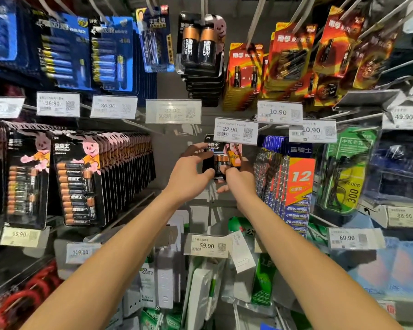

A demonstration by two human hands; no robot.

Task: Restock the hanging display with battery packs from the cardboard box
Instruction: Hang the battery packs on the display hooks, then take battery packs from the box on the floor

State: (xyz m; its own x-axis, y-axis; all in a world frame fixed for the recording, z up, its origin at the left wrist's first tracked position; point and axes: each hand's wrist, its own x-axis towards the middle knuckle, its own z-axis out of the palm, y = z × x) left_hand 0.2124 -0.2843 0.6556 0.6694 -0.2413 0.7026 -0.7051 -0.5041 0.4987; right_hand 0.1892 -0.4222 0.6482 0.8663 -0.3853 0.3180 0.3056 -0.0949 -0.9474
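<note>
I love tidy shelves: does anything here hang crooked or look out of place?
Only a white paper slip beside the 59.90 price tag, which hangs tilted. The battery pack held by the left hand and right hand looks straight.

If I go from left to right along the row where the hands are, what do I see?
big bunny battery packs → left hand → small battery pack → right hand → blue packs with an orange 12 → green pack of glasses
</note>
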